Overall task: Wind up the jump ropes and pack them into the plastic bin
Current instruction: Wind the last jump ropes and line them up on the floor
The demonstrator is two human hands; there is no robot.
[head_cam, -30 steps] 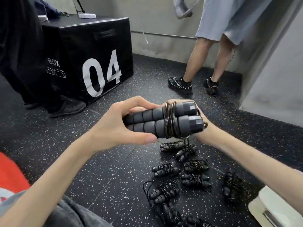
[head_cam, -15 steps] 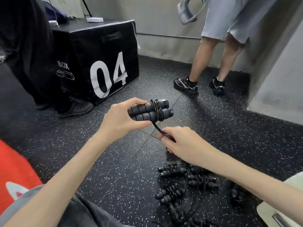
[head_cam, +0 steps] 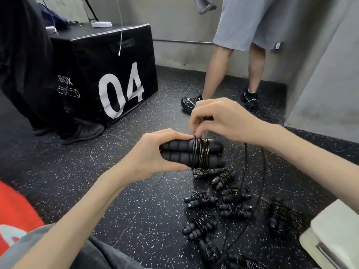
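Item 1, far left: black box marked "04", standing on the speckled floor, with small white objects on its top; not part of the job.

Item 2: left hand. Grip closed round the two jump rope handles, thumb above and fingers below, clamping them side by side. Judged purpose: to keep the pair parallel so they served as a spool.

Item 3: cord coil, several tight turns round the middle of the handles, beside the left fingertips.

Item 4: right hand, just above the coil. Grip pinched on the cord, fingertips bent down to the topmost turn. Judged purpose: to guide the next turn on under tension. The slack cord hung from this hand in a long loop to the floor, so much winding was left.

Item 5: wound ropes, a loose cluster on the floor below the hands, each with cord wrapped round paired handles; apparently set there within reach, awaiting packing.

Item 6, lower right corner: pale plastic bin, edge only visible, contents hidden.

Item 7, background: a standing person's legs near the wall.
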